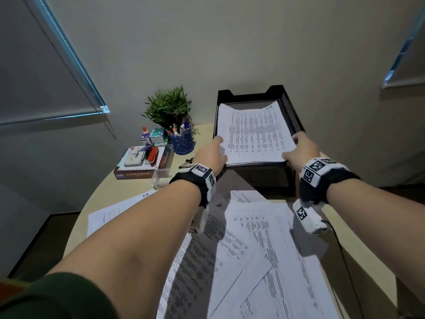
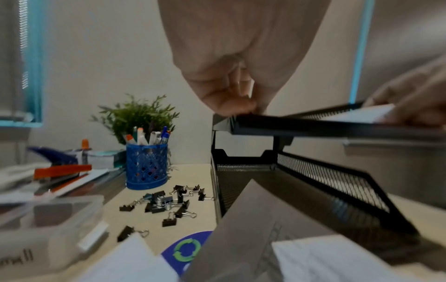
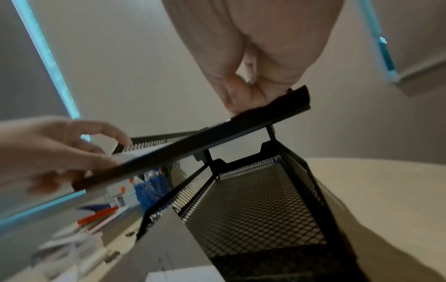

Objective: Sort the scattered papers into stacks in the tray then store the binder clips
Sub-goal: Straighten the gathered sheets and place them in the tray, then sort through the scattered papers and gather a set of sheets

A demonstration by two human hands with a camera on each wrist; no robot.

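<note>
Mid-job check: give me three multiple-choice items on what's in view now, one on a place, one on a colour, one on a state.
1. Where are the binder clips?
A. in the top tray
B. loose on the table, left of the tray
C. in the pen cup

2. What colour is the pen cup?
A. blue
B. red
C. white

3. What is the lower tray like?
A. stacked full
B. removed
C. mostly bare mesh

Key:
1 B, they lie scattered on the table.
2 A, blue mesh.
3 C, the paper stack sits in the top tray, between the left hand and right hand.
</note>
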